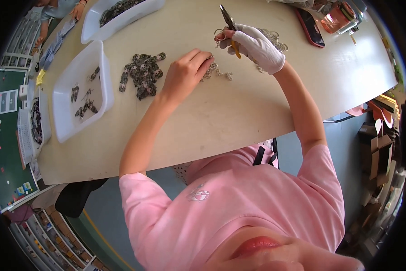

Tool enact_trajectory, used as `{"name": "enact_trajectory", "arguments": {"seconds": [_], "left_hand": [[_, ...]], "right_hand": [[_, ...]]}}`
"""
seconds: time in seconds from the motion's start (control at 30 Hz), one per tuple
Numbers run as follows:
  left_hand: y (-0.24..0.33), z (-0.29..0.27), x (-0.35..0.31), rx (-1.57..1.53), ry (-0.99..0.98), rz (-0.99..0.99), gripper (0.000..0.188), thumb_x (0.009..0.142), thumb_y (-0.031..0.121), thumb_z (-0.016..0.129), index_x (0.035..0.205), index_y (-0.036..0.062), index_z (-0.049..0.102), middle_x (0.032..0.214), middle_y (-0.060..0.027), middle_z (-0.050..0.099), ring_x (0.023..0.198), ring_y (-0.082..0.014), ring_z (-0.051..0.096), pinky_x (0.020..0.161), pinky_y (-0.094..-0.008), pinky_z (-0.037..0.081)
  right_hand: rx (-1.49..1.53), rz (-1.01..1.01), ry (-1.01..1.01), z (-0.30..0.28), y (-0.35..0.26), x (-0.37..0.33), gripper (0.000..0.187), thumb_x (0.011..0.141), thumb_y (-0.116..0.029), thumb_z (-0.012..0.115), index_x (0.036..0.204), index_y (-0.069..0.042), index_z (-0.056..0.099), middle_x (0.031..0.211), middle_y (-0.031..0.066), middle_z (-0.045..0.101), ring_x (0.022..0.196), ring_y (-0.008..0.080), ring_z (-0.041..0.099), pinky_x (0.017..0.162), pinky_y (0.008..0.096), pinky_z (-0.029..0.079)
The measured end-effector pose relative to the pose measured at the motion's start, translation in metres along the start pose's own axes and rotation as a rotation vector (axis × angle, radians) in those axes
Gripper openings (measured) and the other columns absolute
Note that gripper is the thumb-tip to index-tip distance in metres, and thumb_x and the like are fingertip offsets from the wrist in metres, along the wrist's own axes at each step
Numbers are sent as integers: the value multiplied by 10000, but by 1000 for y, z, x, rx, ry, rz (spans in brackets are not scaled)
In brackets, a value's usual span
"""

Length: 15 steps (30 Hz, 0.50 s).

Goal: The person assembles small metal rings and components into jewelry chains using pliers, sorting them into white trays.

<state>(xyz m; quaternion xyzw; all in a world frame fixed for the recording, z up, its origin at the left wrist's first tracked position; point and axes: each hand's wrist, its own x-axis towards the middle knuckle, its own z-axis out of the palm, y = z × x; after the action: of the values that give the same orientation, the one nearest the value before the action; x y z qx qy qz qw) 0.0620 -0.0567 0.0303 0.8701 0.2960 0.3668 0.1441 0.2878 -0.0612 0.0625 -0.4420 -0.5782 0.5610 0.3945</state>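
Note:
My right hand [260, 46], in a white glove with bare fingertips, is closed around a pair of pliers [227, 18] with dark jaws pointing up and yellow-orange handles. A metal key ring [218, 34] with a short chain hangs at its thumb and finger. My bare left hand [187, 72] rests low over the table with fingers bent together; what they pinch is too small to name. Beside its fingertips lies a small pile of silvery chain pieces [218, 73]. Silvery split rings [275, 39] are heaped behind the gloved hand. Left of my left hand sits a pile of dark patterned pendants [143, 74].
A white tub [107, 86] with a few dark pieces stands at the left, another white tub [90, 34] with dark pieces behind it. A phone [312, 29] and a jar with pink content [336, 19] are far right. Another person's hand [78, 11] shows far left.

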Motion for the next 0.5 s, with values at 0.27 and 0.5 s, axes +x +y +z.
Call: {"name": "enact_trajectory", "arguments": {"seconds": [0.27,0.5], "left_hand": [[-1,3,0,-51,49,19,90,887,108,655,903,21,636,783,-92,606,654,-291,615,582,-385,497],[2,1,-1,-28,25,11,94,890,114,650,898,22,635,795,-89,612,672,-295,623,591,-393,504]], "right_hand": [[-10,-58,-60,13,-12,-9,402,993,-323,508,1128,48,585,1031,109,686,905,150,655,717,269,500],[-26,-48,-67,16,-11,-10,387,996,-324,484,1111,25,603,969,48,628,784,116,533,691,252,425]]}}
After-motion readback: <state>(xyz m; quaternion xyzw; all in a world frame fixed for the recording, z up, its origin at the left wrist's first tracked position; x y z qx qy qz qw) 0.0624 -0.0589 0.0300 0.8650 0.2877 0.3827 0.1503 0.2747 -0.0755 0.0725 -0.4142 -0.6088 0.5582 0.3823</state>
